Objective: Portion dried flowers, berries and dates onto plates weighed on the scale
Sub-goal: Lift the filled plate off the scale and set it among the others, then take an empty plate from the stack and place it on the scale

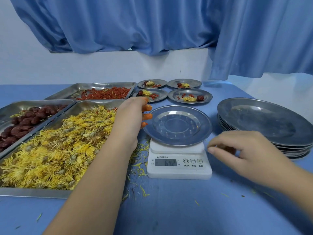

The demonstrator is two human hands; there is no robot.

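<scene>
Fresh-plate step: an empty plate (177, 126) sits on the scale (179, 168), readout too blurred to read. Your left hand (133, 114) has orange-tipped fingers at the plate's left rim (can't tell if pinching or just touching), and your right hand (245, 150) hangs loosely curled beside the scale, nothing visibly held. Next move, I judge: zero the scale, then pick from the dried flowers (55, 150), berries (105, 94) and dates (25, 121) at left, matching the four filled plates (172, 99) behind. Blue worktop (169, 209) is littered with petals, with a spare plate stack (264, 122) at right and a blue curtain (152, 22) over a white wall (101, 65).

bare steel plate (177, 125) sits level on white scale (179, 164).
</scene>
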